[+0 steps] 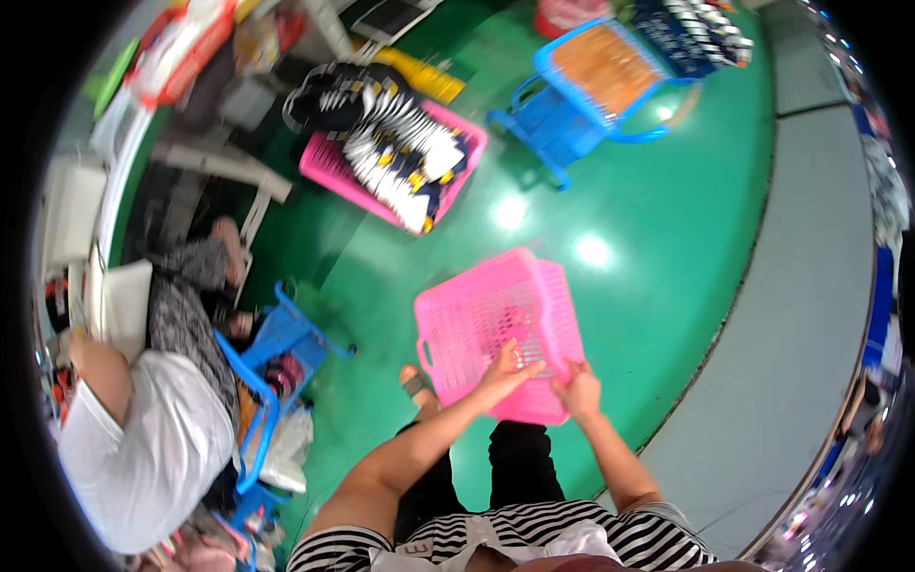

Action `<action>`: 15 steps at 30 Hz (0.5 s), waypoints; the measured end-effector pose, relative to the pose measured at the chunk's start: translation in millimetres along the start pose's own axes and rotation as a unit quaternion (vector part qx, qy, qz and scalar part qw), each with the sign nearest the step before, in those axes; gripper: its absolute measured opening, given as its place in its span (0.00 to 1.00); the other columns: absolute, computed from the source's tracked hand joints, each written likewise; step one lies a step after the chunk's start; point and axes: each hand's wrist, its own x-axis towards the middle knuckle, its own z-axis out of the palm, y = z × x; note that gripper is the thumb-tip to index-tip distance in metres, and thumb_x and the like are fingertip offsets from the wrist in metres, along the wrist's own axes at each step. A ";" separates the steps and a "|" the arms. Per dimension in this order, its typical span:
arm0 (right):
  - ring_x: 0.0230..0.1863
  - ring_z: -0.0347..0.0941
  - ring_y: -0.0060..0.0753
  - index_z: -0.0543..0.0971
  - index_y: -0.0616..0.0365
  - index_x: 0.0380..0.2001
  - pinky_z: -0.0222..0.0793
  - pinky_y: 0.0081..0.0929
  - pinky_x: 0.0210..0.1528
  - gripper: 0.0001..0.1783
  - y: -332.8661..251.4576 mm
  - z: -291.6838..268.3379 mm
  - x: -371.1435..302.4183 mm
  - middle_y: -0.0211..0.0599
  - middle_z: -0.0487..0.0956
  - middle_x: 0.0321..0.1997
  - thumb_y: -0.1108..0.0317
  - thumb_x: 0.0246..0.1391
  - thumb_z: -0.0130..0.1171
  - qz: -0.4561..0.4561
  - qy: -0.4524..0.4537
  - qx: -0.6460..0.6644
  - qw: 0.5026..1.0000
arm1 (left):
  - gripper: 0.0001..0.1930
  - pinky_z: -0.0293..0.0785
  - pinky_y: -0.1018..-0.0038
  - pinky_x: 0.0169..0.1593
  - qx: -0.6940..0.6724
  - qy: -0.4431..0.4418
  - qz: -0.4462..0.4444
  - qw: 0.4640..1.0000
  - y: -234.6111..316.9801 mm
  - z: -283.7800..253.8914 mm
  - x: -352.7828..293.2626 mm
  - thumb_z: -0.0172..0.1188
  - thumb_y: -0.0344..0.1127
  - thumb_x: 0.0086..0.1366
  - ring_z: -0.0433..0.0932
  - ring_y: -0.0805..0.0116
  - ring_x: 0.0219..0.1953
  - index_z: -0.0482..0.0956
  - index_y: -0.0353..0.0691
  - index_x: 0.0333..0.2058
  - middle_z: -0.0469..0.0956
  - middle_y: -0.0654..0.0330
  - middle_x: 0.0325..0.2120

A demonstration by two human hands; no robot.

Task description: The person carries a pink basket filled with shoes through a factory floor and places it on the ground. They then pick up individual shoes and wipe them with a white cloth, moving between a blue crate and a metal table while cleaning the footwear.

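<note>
A pink plastic basket [456,315] with perforated walls is held tilted in front of my legs. My right hand [579,391] is closed round its near right rim. My left hand [513,370] reaches over the near side into the basket, its fingers apart and nothing visible in them. Small pinkish shapes show through the mesh near the bottom, too blurred to make out. Whether a second basket is nested with it I cannot tell.
Ahead on the green floor stands another pink basket [338,186] piled with black-and-white striped pieces [400,143]. A blue chair [562,143] with a brown seat is at the far right. On the left, a person in a white top [172,439] sits by a blue chair [272,400].
</note>
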 end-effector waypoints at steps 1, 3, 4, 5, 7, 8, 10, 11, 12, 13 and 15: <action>0.30 0.76 0.49 0.73 0.56 0.47 0.73 0.40 0.30 0.28 -7.1 -8.3 -11.6 0.49 0.72 0.46 0.61 0.39 0.63 -0.020 -0.015 -0.018 1.000 | 0.34 0.70 0.70 0.48 0.045 0.036 0.008 0.998 0.7 29.9 0.6 0.64 0.40 0.56 0.73 0.59 0.46 0.57 0.28 0.53 0.73 0.47 0.43; 0.30 0.75 0.49 0.73 0.57 0.43 0.72 0.41 0.31 0.23 -28.0 -51.5 -32.7 0.48 0.72 0.40 0.62 0.41 0.62 -0.028 -0.028 0.021 0.999 | 0.36 0.70 0.68 0.49 0.133 0.116 0.023 0.984 -5.0 76.8 10.8 0.64 0.39 0.54 0.73 0.55 0.46 0.54 0.25 0.53 0.72 0.45 0.43; 0.31 0.75 0.47 0.74 0.56 0.44 0.73 0.39 0.31 0.23 -14.5 -65.1 -40.0 0.46 0.73 0.40 0.61 0.42 0.62 -0.018 -0.018 0.037 0.999 | 0.34 0.69 0.66 0.49 0.147 0.093 -0.003 0.985 17.1 97.9 2.5 0.63 0.35 0.53 0.73 0.52 0.45 0.56 0.28 0.53 0.71 0.44 0.44; 0.32 0.76 0.46 0.75 0.56 0.45 0.73 0.38 0.32 0.24 -2.9 -83.7 -41.5 0.44 0.75 0.40 0.59 0.43 0.62 -0.019 -0.011 0.050 0.999 | 0.32 0.70 0.66 0.48 0.199 0.100 0.028 0.974 20.0 113.2 0.8 0.61 0.34 0.53 0.73 0.53 0.45 0.56 0.30 0.53 0.72 0.45 0.44; 0.31 0.75 0.45 0.75 0.57 0.44 0.72 0.36 0.31 0.23 23.7 -129.0 -45.8 0.45 0.75 0.39 0.60 0.44 0.62 -0.048 -0.069 0.080 0.993 | 0.30 0.71 0.67 0.47 0.295 0.115 0.091 0.944 12.3 140.3 5.0 0.59 0.32 0.54 0.74 0.56 0.44 0.57 0.33 0.54 0.72 0.48 0.43; 0.30 0.75 0.44 0.75 0.58 0.44 0.72 0.35 0.31 0.22 37.7 -156.7 -50.1 0.46 0.76 0.39 0.60 0.44 0.63 -0.061 -0.102 0.094 0.988 | 0.29 0.71 0.68 0.46 0.272 0.049 0.081 0.958 23.9 151.6 15.7 0.58 0.31 0.55 0.74 0.57 0.44 0.57 0.34 0.54 0.72 0.49 0.43; 0.30 0.74 0.44 0.75 0.60 0.43 0.71 0.34 0.32 0.20 45.3 -270.3 -46.6 0.44 0.77 0.38 0.65 0.44 0.63 -0.019 0.066 0.213 0.975 | 0.29 0.72 0.69 0.46 0.216 -0.075 0.052 0.972 53.8 161.4 23.7 0.57 0.30 0.56 0.74 0.60 0.44 0.58 0.37 0.55 0.73 0.51 0.43; 0.33 0.73 0.41 0.75 0.60 0.42 0.70 0.32 0.35 0.19 53.7 -327.2 -47.1 0.43 0.77 0.39 0.67 0.44 0.63 -0.048 0.188 0.246 0.950 | 0.27 0.72 0.71 0.46 0.226 -0.101 0.049 0.968 74.1 173.0 25.9 0.56 0.29 0.56 0.74 0.62 0.44 0.60 0.37 0.55 0.73 0.52 0.42; 0.35 0.72 0.39 0.75 0.60 0.41 0.69 0.31 0.38 0.18 62.4 -383.2 -49.2 0.43 0.77 0.40 0.69 0.44 0.63 -0.074 0.303 0.272 0.910 | 0.26 0.72 0.72 0.46 0.231 -0.128 0.044 0.963 92.6 186.6 30.6 0.56 0.29 0.56 0.74 0.65 0.44 0.62 0.37 0.54 0.74 0.54 0.41; 0.41 0.70 0.39 0.73 0.61 0.43 0.66 0.33 0.45 0.19 65.1 -444.8 -54.4 0.42 0.75 0.41 0.74 0.44 0.60 -0.148 0.393 0.197 0.886 | 0.25 0.72 0.72 0.46 0.251 -0.135 0.048 0.957 108.8 200.8 32.6 0.56 0.30 0.56 0.74 0.65 0.43 0.64 0.37 0.53 0.74 0.53 0.41; 0.47 0.65 0.44 0.70 0.60 0.39 0.61 0.40 0.50 0.11 63.1 -527.6 -78.9 0.41 0.70 0.44 0.68 0.54 0.50 -0.274 0.599 0.150 0.737 | 0.23 0.72 0.72 0.46 0.284 -0.162 0.054 0.943 137.6 242.2 45.4 0.57 0.33 0.56 0.75 0.65 0.43 0.67 0.37 0.52 0.75 0.53 0.39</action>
